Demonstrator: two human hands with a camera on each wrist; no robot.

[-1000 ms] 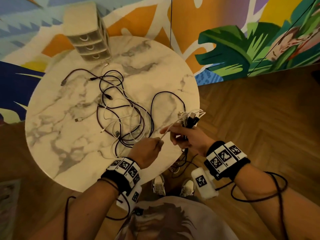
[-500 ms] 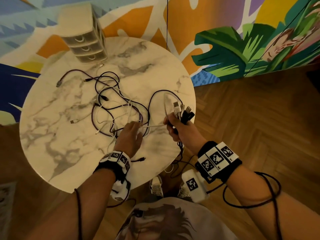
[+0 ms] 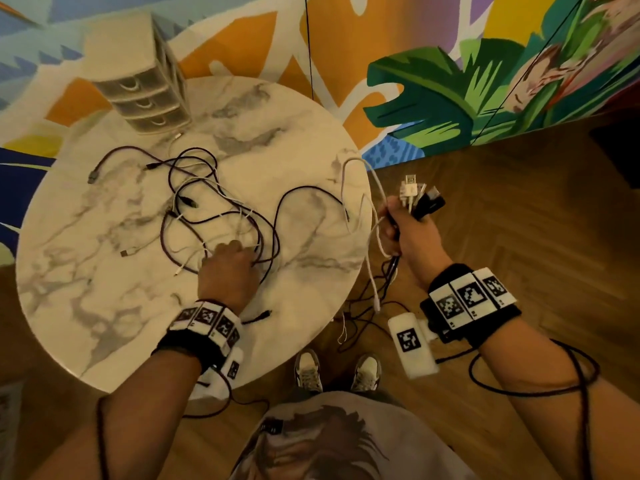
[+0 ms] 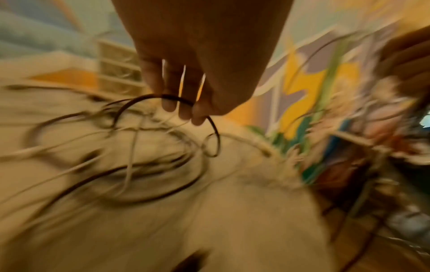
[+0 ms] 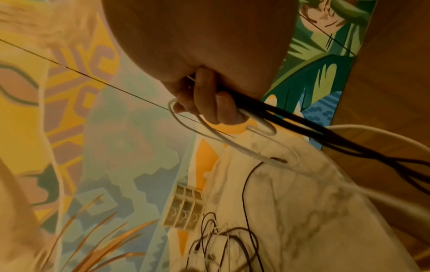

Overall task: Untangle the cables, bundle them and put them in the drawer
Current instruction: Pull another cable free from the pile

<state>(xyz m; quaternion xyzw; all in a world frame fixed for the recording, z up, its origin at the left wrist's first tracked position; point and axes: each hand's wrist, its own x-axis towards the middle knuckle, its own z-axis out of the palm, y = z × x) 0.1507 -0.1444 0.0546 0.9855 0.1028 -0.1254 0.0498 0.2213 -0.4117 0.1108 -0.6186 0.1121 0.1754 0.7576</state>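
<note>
Cables point(image 3: 214, 216), black and white, lie in a loose tangle on the middle of the round marble table point(image 3: 104, 306). At the far left edge of the table stands a small drawer unit point(image 3: 145, 95) with three drawers, all closed; one white connector lies just in front of it.

Left hand point(image 3: 230, 268): positioned over the near side of the tangle, knuckles up. In the left wrist view its fingers point(image 4: 184, 95) point down and curl around a black cable loop point(image 4: 149, 99); the surrounding cables there are motion-blurred.

A black cable arcs from the tangle toward the right edge of the table, where a white cable point(image 3: 360, 188) rises in a loop and runs to the right hand.

Right hand point(image 3: 407, 233): held beyond the right edge of the table, above the wooden floor point(image 3: 519, 220). Its fingers point(image 5: 209, 103) are closed around a bunch of several white and black cables. The connector ends point(image 3: 419, 197) project upward from the fist; the remaining lengths hang below it toward the floor.
</note>
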